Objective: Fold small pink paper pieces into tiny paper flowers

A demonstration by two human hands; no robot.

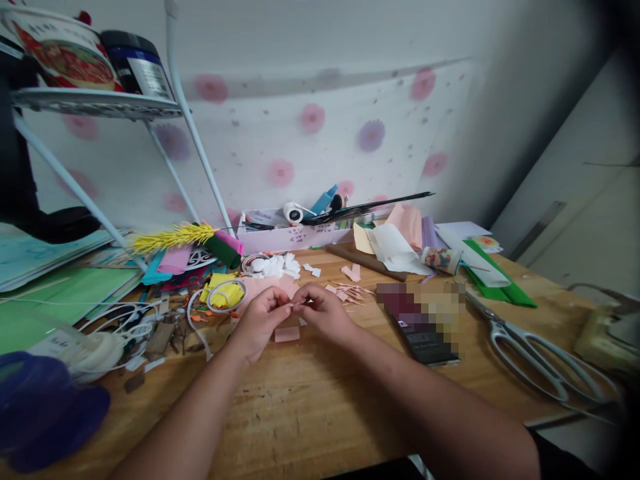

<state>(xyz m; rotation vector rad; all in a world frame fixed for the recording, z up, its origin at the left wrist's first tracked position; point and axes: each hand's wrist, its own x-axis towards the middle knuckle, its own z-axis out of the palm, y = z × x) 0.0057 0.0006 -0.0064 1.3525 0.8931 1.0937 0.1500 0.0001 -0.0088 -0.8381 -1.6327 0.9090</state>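
Pink scrap (300, 303) was pinched by left hand (263, 321) and right hand (323, 315), nearly closed | pink rectangle (287, 335) noted at their six o'clock

Above the wooden worktop (300, 420), the left hand (263, 320) and right hand (325, 312) meet, pinching a small pink piece (298, 304) between their fingertips. A pink rectangle (287, 335) lies just below them. Thin pink strips (350, 293) lie beyond the right hand, with a partly pixelated phone (431, 345) and large scissors (499, 327) farther right.
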